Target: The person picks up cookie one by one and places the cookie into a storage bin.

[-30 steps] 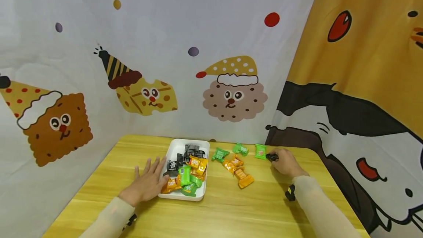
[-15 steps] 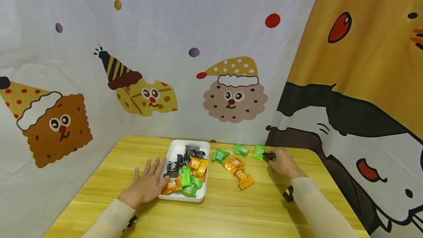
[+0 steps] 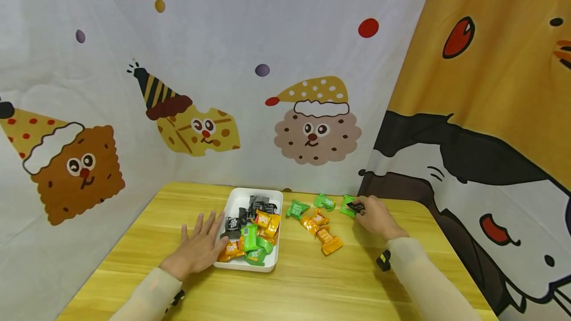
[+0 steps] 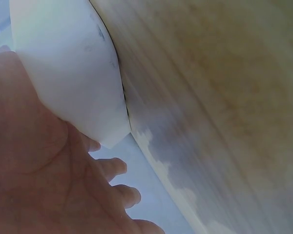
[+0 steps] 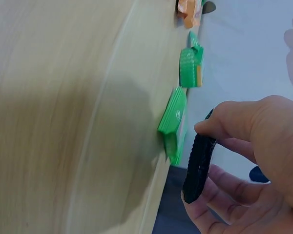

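Observation:
My right hand (image 3: pixel 378 217) pinches a small black wrapped candy (image 5: pixel 199 168) between thumb and fingertips. The candy is held up off the table in the right wrist view, close to a light green wrapped candy (image 3: pixel 348 205) and partly in front of it in the head view. At the left, my left hand (image 3: pixel 196 246) lies with fingers spread against the side of a white tray (image 3: pixel 278 254), its thumb over the rim. Black candies (image 3: pixel 233 226), orange candies (image 3: pixel 263 219) and green candies (image 3: pixel 251 238) fill much of that tray.
Right of the tray, two more green candies (image 3: pixel 297 209) lie on the wooden table (image 3: pixel 321 291), with several orange candies (image 3: pixel 329 241) in front of them. A printed cloth (image 3: pixel 214 28) hangs right behind the table's back edge.
My right hand has moved slightly left with the black candy, now overlapping the light green candy. That green candy has shifted a little left and tilted. The left hand stays put.

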Tool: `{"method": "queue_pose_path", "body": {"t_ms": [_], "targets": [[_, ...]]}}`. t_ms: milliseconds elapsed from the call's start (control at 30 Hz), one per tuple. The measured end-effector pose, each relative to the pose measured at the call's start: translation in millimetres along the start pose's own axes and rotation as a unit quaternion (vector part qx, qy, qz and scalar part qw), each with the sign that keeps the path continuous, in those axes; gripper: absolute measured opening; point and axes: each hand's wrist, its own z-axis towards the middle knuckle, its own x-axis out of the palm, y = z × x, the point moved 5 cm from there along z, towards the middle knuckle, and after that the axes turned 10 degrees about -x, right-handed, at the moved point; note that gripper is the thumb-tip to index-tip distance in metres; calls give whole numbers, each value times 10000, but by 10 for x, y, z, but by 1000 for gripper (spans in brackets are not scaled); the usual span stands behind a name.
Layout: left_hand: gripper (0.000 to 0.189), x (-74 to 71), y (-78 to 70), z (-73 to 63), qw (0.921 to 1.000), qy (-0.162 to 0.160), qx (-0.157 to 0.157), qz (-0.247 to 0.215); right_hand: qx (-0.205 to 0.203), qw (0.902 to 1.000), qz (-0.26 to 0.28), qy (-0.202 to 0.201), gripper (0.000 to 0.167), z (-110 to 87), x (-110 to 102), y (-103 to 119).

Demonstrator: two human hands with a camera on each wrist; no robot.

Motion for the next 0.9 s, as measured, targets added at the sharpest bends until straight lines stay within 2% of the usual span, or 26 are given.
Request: {"method": "queue_pose_path", "body": {"t_ms": [500,900], "targets": [[81,-22,-18,-8,10000,-36,28,60,-498,9987,9,-122,38,178,106,435],[82,-37,-33,-14,9999,-57,22,110,-600,9980,221,11,42,314,214,793]]}}
